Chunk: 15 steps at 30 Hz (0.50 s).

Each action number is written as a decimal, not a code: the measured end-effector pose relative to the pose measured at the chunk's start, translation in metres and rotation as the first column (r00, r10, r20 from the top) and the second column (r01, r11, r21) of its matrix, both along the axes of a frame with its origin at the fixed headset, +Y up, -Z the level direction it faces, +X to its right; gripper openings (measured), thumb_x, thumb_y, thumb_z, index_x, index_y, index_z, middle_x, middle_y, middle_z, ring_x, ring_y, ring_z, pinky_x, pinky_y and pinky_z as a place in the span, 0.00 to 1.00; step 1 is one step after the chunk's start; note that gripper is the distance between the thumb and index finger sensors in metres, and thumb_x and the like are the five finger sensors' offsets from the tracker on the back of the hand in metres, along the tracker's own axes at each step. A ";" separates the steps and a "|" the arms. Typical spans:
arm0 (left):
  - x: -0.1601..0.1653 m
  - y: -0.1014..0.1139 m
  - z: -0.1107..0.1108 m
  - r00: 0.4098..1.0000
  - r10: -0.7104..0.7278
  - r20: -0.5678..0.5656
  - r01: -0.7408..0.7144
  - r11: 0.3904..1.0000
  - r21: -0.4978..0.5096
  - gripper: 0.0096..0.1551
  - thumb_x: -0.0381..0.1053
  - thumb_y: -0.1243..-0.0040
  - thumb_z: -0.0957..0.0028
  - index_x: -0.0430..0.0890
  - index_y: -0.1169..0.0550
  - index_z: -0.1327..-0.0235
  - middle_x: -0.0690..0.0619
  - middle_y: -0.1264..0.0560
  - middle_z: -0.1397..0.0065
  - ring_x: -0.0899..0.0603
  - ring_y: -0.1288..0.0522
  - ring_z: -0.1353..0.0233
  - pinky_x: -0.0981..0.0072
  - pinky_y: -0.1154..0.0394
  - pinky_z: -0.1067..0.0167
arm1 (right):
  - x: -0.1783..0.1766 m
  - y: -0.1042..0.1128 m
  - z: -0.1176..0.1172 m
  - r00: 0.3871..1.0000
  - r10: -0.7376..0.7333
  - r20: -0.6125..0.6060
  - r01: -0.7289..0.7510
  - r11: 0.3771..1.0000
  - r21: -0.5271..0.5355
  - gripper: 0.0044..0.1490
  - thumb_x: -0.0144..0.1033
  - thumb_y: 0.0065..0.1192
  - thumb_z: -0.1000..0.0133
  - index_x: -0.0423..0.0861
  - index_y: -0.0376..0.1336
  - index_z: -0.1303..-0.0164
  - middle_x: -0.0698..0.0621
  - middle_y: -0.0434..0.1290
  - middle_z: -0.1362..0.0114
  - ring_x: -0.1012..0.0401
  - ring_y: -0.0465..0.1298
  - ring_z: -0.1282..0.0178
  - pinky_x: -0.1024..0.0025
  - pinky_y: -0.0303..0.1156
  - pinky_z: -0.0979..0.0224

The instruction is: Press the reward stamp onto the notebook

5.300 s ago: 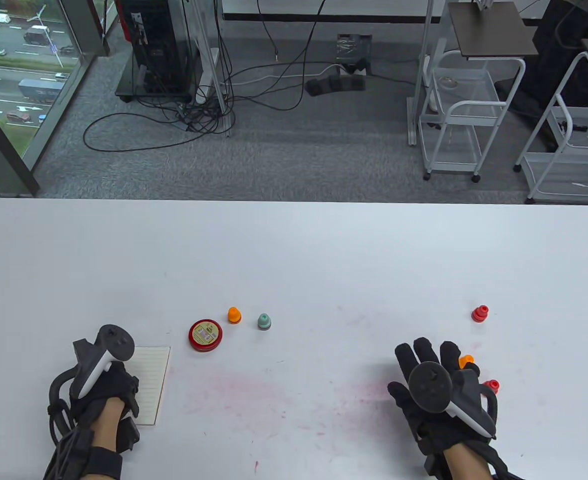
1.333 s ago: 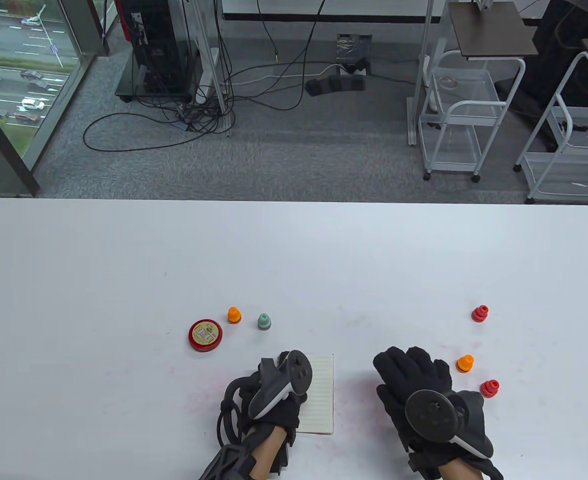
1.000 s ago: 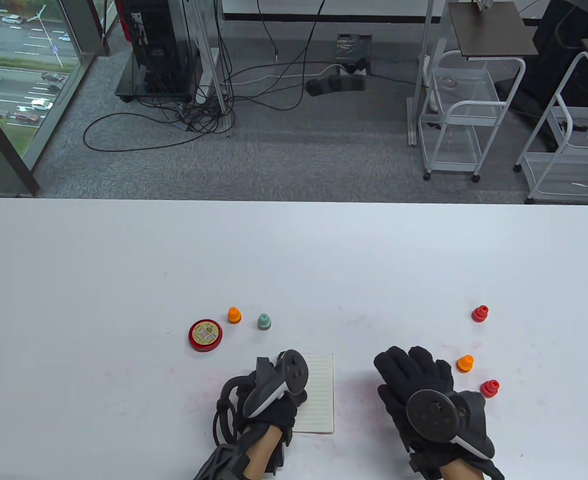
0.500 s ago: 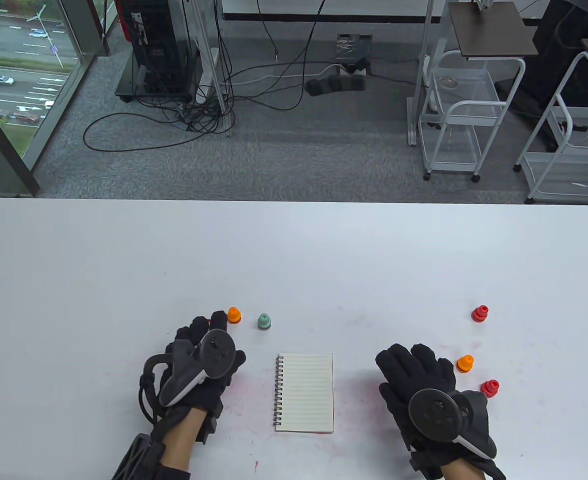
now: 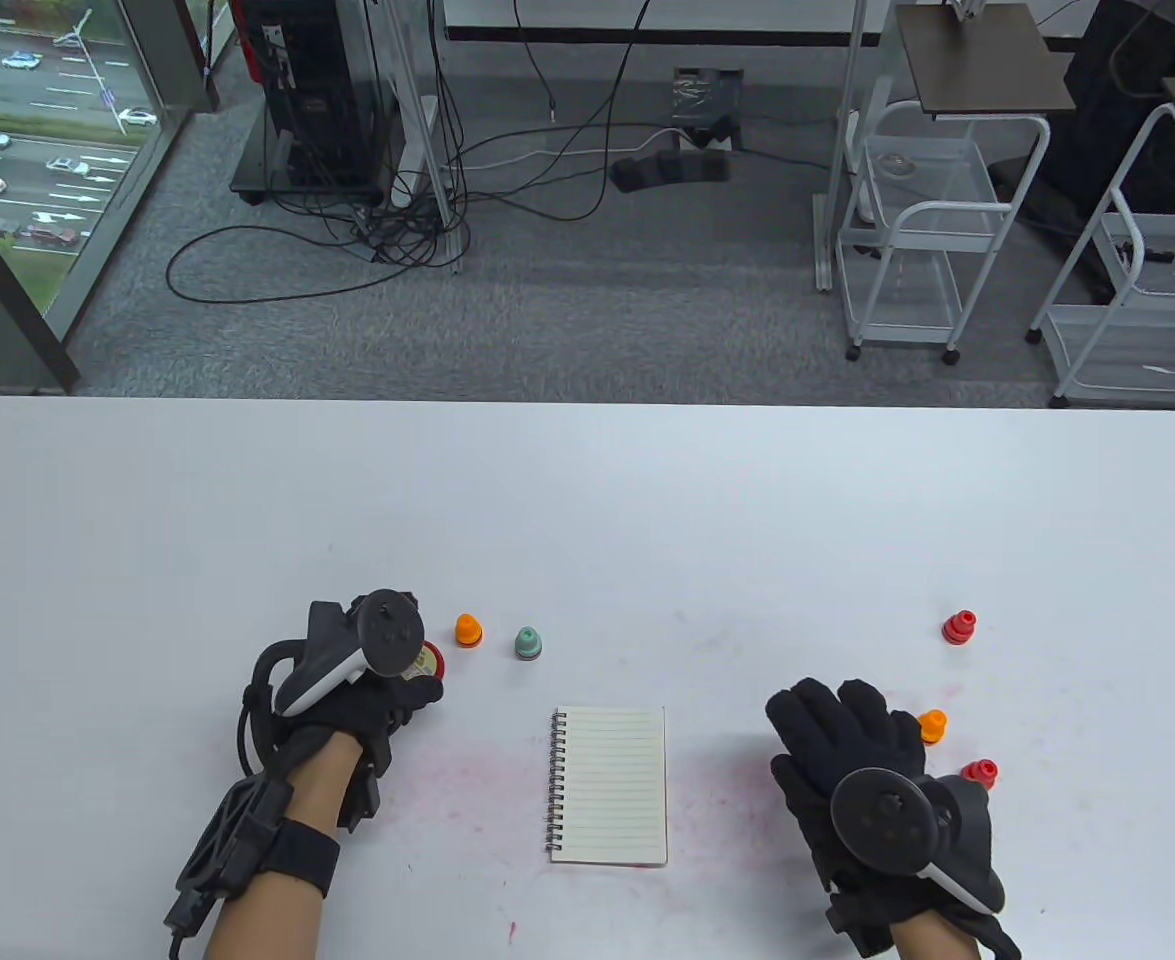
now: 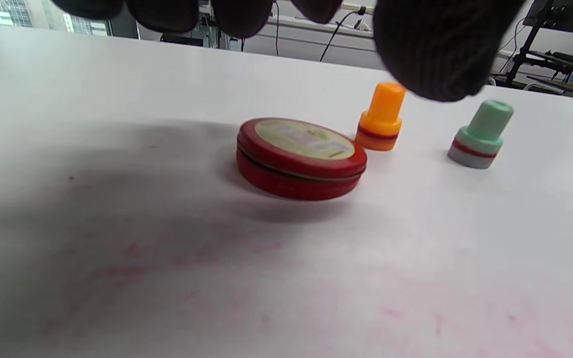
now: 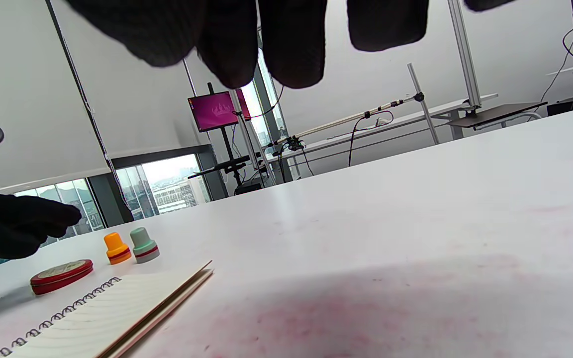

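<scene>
A spiral notebook (image 5: 609, 785) lies open on a lined page at the table's front centre, with no hand on it. My left hand (image 5: 415, 688) hovers over the red ink-pad tin (image 5: 431, 662), which its tracker mostly hides. In the left wrist view the fingers (image 6: 239, 15) hang above the closed tin (image 6: 301, 156) without touching it. An orange stamp (image 5: 467, 629) and a green stamp (image 5: 528, 642) stand just right of the tin. My right hand (image 5: 837, 725) lies flat on the table right of the notebook, holding nothing.
Right of my right hand stand an orange stamp (image 5: 933, 726) and a red stamp (image 5: 980, 771), with another red stamp (image 5: 959, 627) farther back. Pink ink smears mark the white table (image 5: 587, 500) around the notebook.
My left hand slid the notebook from the left to the front centre, let go, and moved back left to hover over the ink tin. My right hand shifted slightly right.
</scene>
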<state>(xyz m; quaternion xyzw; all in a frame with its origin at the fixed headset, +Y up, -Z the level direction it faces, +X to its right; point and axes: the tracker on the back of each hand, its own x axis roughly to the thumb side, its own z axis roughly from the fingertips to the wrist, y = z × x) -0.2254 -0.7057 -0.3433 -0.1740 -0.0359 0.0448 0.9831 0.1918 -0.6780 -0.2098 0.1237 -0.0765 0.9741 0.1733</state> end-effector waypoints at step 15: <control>0.019 -0.030 -0.015 0.994 -0.083 0.074 0.090 0.991 -0.094 0.53 0.64 0.39 0.49 0.46 0.46 0.15 0.38 0.42 0.16 0.29 0.37 0.21 0.33 0.36 0.28 | 0.000 -0.005 -0.003 1.000 0.018 0.002 -0.018 0.999 -0.040 0.35 0.46 0.56 0.45 0.50 0.62 0.26 0.43 0.64 0.17 0.30 0.58 0.21 0.21 0.56 0.29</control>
